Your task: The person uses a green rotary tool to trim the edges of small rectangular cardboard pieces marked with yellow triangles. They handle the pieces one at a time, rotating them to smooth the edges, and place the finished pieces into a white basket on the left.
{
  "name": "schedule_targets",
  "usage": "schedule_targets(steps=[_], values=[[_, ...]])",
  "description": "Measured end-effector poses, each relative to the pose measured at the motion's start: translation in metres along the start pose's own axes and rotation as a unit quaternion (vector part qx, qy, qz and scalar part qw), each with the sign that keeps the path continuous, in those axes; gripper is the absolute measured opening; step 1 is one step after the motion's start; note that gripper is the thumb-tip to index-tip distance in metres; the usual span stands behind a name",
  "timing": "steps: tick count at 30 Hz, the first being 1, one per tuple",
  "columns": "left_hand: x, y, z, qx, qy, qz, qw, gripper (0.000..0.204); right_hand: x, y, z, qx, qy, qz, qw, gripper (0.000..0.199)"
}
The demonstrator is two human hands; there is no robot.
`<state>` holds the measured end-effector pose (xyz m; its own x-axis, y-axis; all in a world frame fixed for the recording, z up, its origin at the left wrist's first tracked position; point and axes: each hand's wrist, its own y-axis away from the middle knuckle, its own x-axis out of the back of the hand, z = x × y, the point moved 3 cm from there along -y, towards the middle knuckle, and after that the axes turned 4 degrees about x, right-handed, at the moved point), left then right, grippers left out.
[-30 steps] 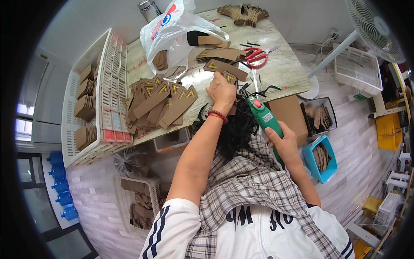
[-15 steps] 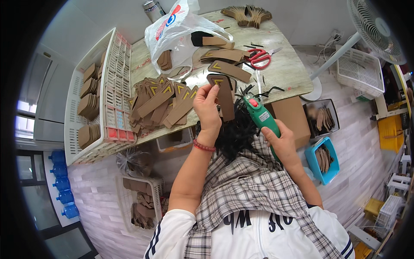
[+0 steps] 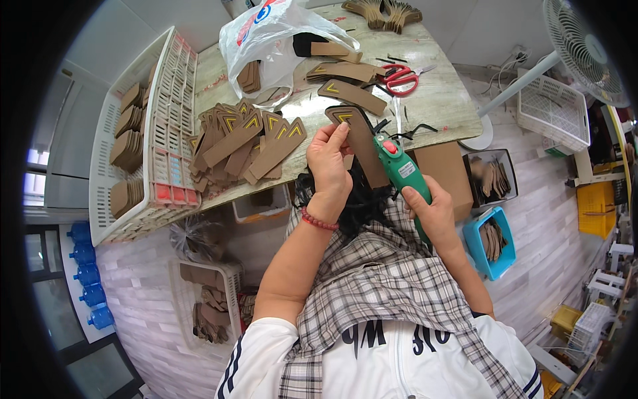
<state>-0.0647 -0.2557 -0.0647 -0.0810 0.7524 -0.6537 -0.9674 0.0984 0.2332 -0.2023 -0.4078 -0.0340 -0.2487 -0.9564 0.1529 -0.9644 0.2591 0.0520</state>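
My left hand (image 3: 329, 159) is closed, its thumb and fingers pinching a flat brown strip (image 3: 367, 149) near its rounded, dark-edged end, where a yellow V mark shows. In my right hand (image 3: 435, 211) is a green handheld electric cutter (image 3: 405, 171) with a red button, gripped round its body. The cutter's head is right beside the strip's right edge; whether the blade touches it I cannot tell. Black trimmings (image 3: 352, 199) lie in a heap on my lap. On the table ahead, a similar strip (image 3: 352, 96) lies flat with its yellow V facing up.
A pile of brown strips (image 3: 242, 143) covers the table's left part, beside a white crate (image 3: 174, 126) of stacked strips. Further back are a white plastic bag (image 3: 266, 33) and red-handled scissors (image 3: 401, 80). A blue bin (image 3: 490, 243) and a fan (image 3: 588, 50) stand at right.
My left hand has moved right with the strip, which now slants and sits closer against the cutter's head. The right hand keeps its hold, and the view has shifted slightly.
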Motion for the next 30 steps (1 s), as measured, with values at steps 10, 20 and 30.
schedule_targets(steps=[10,20,30], values=[[0.002,0.007,-0.005,0.006,-0.044,-0.006,0.999,0.006,0.001,-0.003,-0.007,0.011,-0.010,0.009,1.000,0.034],[0.003,0.011,-0.003,-0.022,-0.103,-0.044,0.993,0.008,0.005,-0.009,-0.011,0.023,-0.011,0.002,1.000,0.033],[0.001,0.002,0.015,-0.042,-0.065,-0.038,0.996,0.006,0.005,-0.001,-0.008,-0.016,-0.004,-0.004,1.000,0.035]])
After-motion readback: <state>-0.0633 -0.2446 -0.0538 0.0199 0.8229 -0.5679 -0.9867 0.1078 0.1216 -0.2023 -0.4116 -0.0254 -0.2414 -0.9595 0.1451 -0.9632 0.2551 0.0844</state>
